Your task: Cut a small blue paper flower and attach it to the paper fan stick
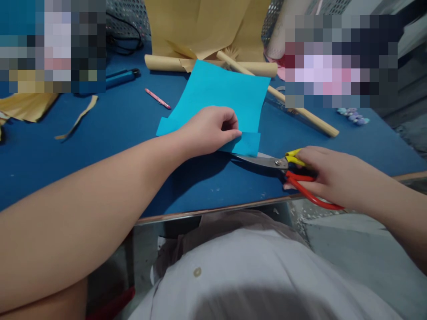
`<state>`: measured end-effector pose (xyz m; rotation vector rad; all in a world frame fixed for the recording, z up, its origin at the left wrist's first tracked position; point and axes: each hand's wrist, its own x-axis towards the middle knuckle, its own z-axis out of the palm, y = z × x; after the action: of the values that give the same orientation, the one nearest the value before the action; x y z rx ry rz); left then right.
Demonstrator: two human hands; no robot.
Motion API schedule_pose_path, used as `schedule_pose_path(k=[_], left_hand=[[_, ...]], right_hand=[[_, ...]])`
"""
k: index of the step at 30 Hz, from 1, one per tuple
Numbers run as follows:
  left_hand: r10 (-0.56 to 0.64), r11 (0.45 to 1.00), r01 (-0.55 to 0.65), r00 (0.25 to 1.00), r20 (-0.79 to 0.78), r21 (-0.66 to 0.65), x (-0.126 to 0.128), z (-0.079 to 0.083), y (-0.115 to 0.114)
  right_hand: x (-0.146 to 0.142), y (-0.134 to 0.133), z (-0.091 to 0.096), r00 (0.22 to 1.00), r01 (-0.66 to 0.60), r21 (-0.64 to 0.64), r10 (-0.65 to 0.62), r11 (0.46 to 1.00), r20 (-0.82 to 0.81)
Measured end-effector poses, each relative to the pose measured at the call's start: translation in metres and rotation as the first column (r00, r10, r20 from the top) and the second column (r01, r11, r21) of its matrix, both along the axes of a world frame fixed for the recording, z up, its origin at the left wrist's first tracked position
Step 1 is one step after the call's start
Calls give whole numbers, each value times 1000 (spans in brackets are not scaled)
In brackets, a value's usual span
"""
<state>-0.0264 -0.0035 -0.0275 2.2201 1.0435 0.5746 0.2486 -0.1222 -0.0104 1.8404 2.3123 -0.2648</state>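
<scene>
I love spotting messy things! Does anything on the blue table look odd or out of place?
A little. A curled tan strip lies loose near the crinkled yellowish paper, like a stray scrap. A thin roll also looks askew, slanting across the thicker roll.

Single head-worn camera; looks forward and down from above the person's lap. Wearer's pale grey cloth garment (253, 266) fills lower centre, nearest the lens. Bare left forearm (96, 213) enters at left edge, right forearm (383, 186) at right edge. Left hand (213, 129) lies near frame centre, right hand (330, 169) right of it, both at close range. Flat blue tabletop (120, 120) crosses mid-frame, seen obliquely from its near edge. Farther off, top centre: broad brown paper sheet (187, 26).
</scene>
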Motion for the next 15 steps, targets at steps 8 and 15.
schedule_pose_path(k=[8,15], left_hand=[[-8,1000,8,1000,-14,-5,0,-1,-1],[-6,1000,6,1000,-21,8,0,0,-1]], right_hand=[[2,-4,3,996,-31,47,27,998,80],[1,-4,2,987,-27,19,23,999,160]])
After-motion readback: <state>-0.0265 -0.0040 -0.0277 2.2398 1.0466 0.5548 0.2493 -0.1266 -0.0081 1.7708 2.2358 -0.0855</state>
